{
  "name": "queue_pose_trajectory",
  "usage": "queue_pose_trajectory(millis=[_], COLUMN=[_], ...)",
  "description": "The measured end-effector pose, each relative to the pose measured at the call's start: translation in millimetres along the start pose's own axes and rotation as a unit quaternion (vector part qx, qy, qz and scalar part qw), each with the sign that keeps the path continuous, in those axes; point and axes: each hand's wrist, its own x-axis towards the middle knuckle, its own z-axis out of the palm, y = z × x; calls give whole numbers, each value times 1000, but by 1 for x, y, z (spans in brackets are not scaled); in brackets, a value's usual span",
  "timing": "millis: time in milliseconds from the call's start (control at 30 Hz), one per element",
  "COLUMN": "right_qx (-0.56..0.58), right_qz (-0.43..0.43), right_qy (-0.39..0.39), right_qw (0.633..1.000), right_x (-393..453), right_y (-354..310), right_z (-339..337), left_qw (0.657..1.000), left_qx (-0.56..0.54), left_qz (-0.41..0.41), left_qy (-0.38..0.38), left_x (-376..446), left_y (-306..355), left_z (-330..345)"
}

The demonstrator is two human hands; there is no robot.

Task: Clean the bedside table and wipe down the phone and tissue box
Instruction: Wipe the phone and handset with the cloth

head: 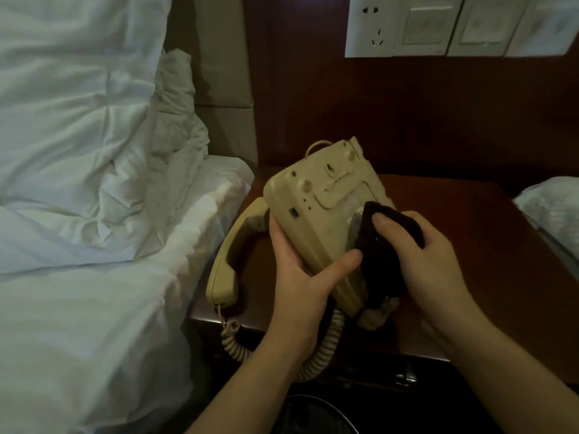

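- Dark wooden panelling is rising behind a reddish-brown desk [454, 220], and we are looking down at it between two beds.
- We are holding the phone base [316, 208] in our left hand [300, 270], thumb lying across its near edge and fingers curling round the left side, keeping it tilted with its underside facing us, above the desk.
- We are gripping a dark cloth [380, 255] in our right hand [419, 255], thumb on top, and pressing it against the right part of that underside.
- Beside the left hand, the handset [225, 261] is lying on the desk's left edge, and its coiled cord [322, 349] is hanging over the front edge under our wrists.
- Further left, a bed with white bedding [78, 183] is sitting against the desk.
- At the far right, a second bed's white corner [551, 208] is showing.
- Up on the panelling, a white socket and switch plate [438, 26] is sitting.
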Motion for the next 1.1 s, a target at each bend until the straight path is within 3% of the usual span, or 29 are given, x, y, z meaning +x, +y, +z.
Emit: queue_pose_trajectory(millis=[167, 333, 433, 600, 867, 1033, 1100], right_qx=[-215, -318, -261, -270, -157, -138, -142], right_qz=[-60, -68, 32, 38, 50, 48, 41], right_qy=[-9, 0, -39, -49, -24, -25, -18], right_qw=[975, 945, 964, 961, 986, 989, 989], right_x=[4, 9, 22, 29, 27, 14, 8], right_y=[7, 14, 9, 17, 2, 7, 8], right_z=[-30, -39, -43, -39, -53, -55, -54], left_qw=[1000, 999, 999, 995, 980, 993, 998], left_qx=[-4, -6, -11, -22, 166, 108, 56], left_qz=[-14, -31, -35, -77, -32, 18, -8], left_qy=[14, 26, 35, 68, -106, -53, -26], left_x=[8, 12, 11, 3, -2, -5, 0], left_y=[-4, -5, -9, -20, 0, 6, 11], left_z=[-4, -6, -5, -6, 5, 5, 1])
